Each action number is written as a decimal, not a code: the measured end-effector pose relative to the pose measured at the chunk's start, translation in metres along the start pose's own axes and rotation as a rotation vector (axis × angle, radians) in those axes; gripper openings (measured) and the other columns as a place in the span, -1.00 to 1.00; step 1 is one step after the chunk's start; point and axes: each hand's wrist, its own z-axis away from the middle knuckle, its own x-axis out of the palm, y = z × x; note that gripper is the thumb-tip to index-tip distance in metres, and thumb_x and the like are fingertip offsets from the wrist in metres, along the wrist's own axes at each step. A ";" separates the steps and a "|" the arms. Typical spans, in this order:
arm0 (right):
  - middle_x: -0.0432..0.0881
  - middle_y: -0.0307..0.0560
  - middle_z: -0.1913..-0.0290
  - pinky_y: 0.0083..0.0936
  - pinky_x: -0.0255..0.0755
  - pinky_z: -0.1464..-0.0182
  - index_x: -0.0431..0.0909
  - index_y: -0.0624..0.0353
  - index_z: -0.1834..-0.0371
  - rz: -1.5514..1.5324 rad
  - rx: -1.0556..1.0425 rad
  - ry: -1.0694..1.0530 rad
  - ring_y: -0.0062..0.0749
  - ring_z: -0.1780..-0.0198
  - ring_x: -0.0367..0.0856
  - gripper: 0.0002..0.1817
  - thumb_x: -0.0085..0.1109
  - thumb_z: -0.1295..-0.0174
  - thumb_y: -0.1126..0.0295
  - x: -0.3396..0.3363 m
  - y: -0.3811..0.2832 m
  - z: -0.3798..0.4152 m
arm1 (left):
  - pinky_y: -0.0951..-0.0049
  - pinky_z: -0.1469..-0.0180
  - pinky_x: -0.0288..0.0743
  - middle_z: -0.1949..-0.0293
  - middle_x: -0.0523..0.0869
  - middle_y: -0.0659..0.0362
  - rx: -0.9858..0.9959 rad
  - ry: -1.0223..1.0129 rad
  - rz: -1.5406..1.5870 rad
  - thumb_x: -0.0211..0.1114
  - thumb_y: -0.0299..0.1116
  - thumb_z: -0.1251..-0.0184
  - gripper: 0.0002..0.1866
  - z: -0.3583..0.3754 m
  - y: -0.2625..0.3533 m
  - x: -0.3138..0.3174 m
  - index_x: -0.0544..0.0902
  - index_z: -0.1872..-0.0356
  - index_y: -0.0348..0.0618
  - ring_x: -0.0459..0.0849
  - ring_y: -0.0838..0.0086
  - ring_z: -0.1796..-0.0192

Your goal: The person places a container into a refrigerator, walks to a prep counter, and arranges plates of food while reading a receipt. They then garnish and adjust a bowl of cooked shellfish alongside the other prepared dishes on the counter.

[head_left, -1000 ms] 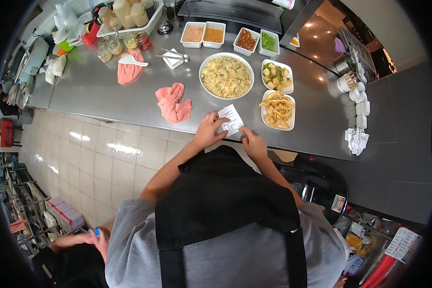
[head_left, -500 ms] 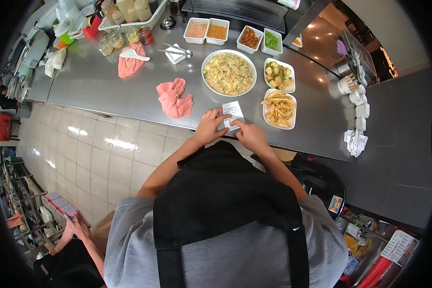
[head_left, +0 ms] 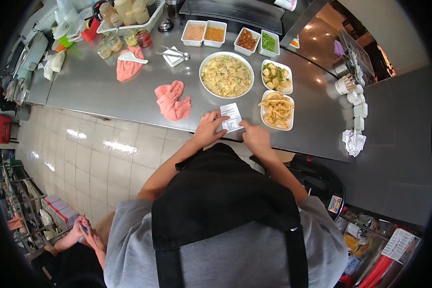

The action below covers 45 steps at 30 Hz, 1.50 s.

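Observation:
A small white printed receipt lies on the steel counter near its front edge. My left hand is closed at the receipt's left side, with fingertips and thumb on the paper, holding it. Beside the right edge is my right hand, its index finger pointing at the slip and the other fingers curled in, with nothing visible in them. Just beyond the receipt stands a round white bowl of fried rice. To the right are a dish of fries and a dish of golden chunks with greens.
Pink cloths lie to the left, one under a white spoon. Tongs rest on a small white dish. Topping tubs line the back. A co-worker's hands show at lower left, holding a small blue object.
My right index finger has drawn back from the receipt's face to its right edge. My left hand stays on the paper. The co-worker's hands have shifted slightly.

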 end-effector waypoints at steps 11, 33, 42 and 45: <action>0.64 0.11 0.44 -0.07 0.46 0.29 0.51 -0.06 0.03 -0.269 -0.030 -0.012 0.05 0.35 0.63 -0.63 0.06 -0.04 0.44 0.022 0.002 -0.003 | 0.19 -0.16 0.26 -0.08 0.49 0.10 0.001 0.053 0.024 0.41 -0.27 -0.05 -0.55 0.002 -0.002 0.001 0.54 -0.02 0.00 0.42 0.11 -0.13; 0.66 0.07 0.45 -0.12 0.48 0.35 0.46 -0.03 0.02 0.094 0.090 -0.069 -0.01 0.36 0.67 -0.67 0.00 -0.11 0.46 0.002 0.002 0.001 | 0.18 -0.16 0.28 -0.08 0.49 0.11 -0.009 0.069 -0.006 0.42 -0.29 -0.04 -0.54 0.004 -0.003 0.006 0.55 -0.03 0.01 0.41 0.14 -0.17; 0.64 0.12 0.40 -0.03 0.46 0.27 0.45 -0.07 -0.02 -0.207 0.029 -0.066 0.08 0.31 0.63 -0.59 0.07 -0.03 0.46 0.013 0.001 0.007 | 0.19 -0.17 0.27 -0.09 0.48 0.12 -0.013 0.042 -0.022 0.41 -0.30 -0.04 -0.52 0.006 0.000 0.004 0.55 -0.05 -0.01 0.41 0.15 -0.16; 0.64 0.12 0.40 -0.04 0.46 0.25 0.46 -0.08 -0.02 -0.239 0.014 -0.070 0.06 0.31 0.64 -0.59 0.07 -0.04 0.46 0.014 -0.004 0.006 | 0.19 -0.17 0.27 -0.09 0.48 0.12 -0.011 0.044 -0.029 0.40 -0.31 -0.05 -0.52 0.005 0.002 0.002 0.55 -0.06 -0.02 0.40 0.16 -0.16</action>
